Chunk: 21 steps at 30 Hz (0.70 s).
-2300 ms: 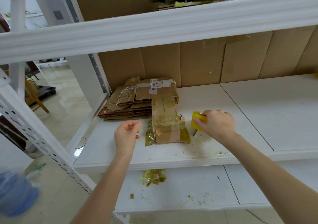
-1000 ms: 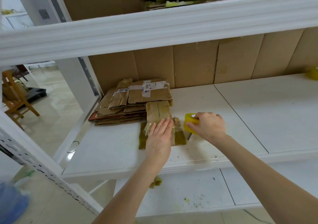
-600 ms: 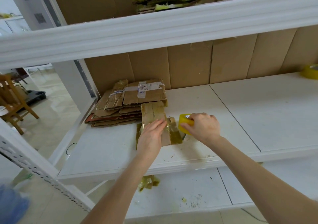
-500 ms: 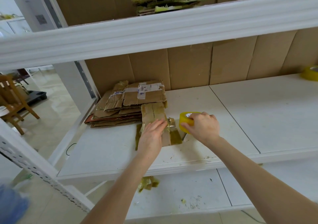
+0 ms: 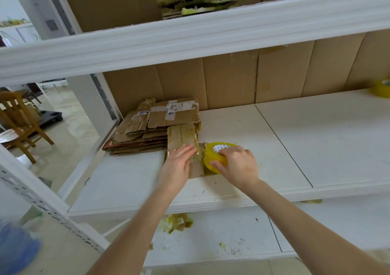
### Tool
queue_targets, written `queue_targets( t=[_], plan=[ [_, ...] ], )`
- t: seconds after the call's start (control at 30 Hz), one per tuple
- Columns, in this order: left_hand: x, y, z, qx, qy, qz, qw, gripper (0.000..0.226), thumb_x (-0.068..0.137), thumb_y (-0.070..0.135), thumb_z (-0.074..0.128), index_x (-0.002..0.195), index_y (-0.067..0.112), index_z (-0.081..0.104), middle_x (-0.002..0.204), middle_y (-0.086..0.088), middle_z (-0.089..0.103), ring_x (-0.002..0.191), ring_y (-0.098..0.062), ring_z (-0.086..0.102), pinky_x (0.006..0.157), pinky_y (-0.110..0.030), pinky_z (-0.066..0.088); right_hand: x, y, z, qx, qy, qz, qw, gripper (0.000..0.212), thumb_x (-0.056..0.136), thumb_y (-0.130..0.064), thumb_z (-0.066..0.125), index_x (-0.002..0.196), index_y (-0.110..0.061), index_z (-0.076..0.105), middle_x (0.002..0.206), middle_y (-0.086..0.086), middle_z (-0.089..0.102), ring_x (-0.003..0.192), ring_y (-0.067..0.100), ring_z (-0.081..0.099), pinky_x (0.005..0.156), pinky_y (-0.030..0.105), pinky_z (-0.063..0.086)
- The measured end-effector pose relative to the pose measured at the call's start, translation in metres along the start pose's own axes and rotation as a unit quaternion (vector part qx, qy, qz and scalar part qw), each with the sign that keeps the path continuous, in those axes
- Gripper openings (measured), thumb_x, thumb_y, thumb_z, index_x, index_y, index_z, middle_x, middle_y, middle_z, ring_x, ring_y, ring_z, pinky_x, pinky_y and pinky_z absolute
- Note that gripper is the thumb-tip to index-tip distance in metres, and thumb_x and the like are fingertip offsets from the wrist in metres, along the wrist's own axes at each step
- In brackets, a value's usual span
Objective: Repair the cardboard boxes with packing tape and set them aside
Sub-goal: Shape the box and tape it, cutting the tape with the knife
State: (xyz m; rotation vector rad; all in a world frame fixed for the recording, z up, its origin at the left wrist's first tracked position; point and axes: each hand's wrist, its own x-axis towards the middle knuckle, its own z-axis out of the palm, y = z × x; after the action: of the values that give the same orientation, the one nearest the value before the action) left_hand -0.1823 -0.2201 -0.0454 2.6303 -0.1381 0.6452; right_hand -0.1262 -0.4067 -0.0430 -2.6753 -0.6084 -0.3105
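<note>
Under the left grip [image 5: 179,163], flat on the white shelf board [image 5: 316,137], lies the narrow flattened piece of brown cardboard box [image 5: 182,136], streaked with glossy yellowish tape. That grip holds nothing: its fingers are straight and press down on the piece's near half. Just to its right, the right grip [image 5: 238,165] is curled round the yellow roll of packing tape [image 5: 215,155], which meets the cardboard's right edge. A strip seems to run from roll to cardboard, though the sheen makes that hard to confirm. The piece looks light, thin and limp at its creases, so it will probably slide unless pinned. It is best lifted by a long edge, clear of sticky tape. Beyond the left grip a stack of flattened brown cardboard [image 5: 152,131] touches its far end.
</note>
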Motion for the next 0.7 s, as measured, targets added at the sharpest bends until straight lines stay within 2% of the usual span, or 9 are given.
queue_targets(
  t=[0.23,0.33,0.53,0.7],
  plan=[
    [-0.005,0.008,0.006,0.053,0.010,0.000,0.999,0.047,0.092,0.000,0.051,0.138,0.011,0.048,0.145,-0.002,0.045,0.140,-0.015,0.033,0.118,-0.030,0.011,0.001,0.003,-0.003,0.056,-0.006,0.022,0.998,0.046,0.088,-0.058,0.056,0.118,-0.025,0.066,0.110,0.001,0.068,0.111,0.021,0.053,0.089,0.032,0.035],
    [-0.005,0.006,0.002,0.066,0.011,0.002,0.998,0.051,0.092,-0.001,0.050,0.141,0.010,0.043,0.149,-0.003,0.040,0.141,-0.015,0.029,0.119,-0.031,0.008,0.014,0.003,-0.008,0.057,-0.010,0.011,0.998,0.048,0.087,-0.056,0.058,0.124,-0.025,0.064,0.120,0.002,0.065,0.118,0.021,0.051,0.095,0.033,0.035],
    [-0.007,0.008,-0.006,0.061,0.031,-0.010,0.998,0.068,0.088,-0.008,0.049,0.148,0.016,0.031,0.150,-0.004,0.038,0.142,-0.019,0.030,0.119,-0.039,0.016,0.048,-0.011,-0.011,0.080,-0.004,0.010,0.997,0.051,0.088,-0.056,0.057,0.128,-0.025,0.061,0.126,0.001,0.064,0.120,0.022,0.052,0.098,0.034,0.036],
    [-0.013,0.008,-0.012,0.092,0.054,-0.021,0.994,0.062,0.084,-0.008,0.058,0.142,0.009,0.043,0.149,-0.015,0.037,0.140,-0.031,0.032,0.116,-0.047,0.023,0.070,-0.019,-0.011,0.076,-0.001,-0.002,0.997,0.050,0.088,-0.057,0.057,0.127,-0.027,0.062,0.121,0.003,0.066,0.115,0.025,0.055,0.094,0.035,0.038]
  ],
)
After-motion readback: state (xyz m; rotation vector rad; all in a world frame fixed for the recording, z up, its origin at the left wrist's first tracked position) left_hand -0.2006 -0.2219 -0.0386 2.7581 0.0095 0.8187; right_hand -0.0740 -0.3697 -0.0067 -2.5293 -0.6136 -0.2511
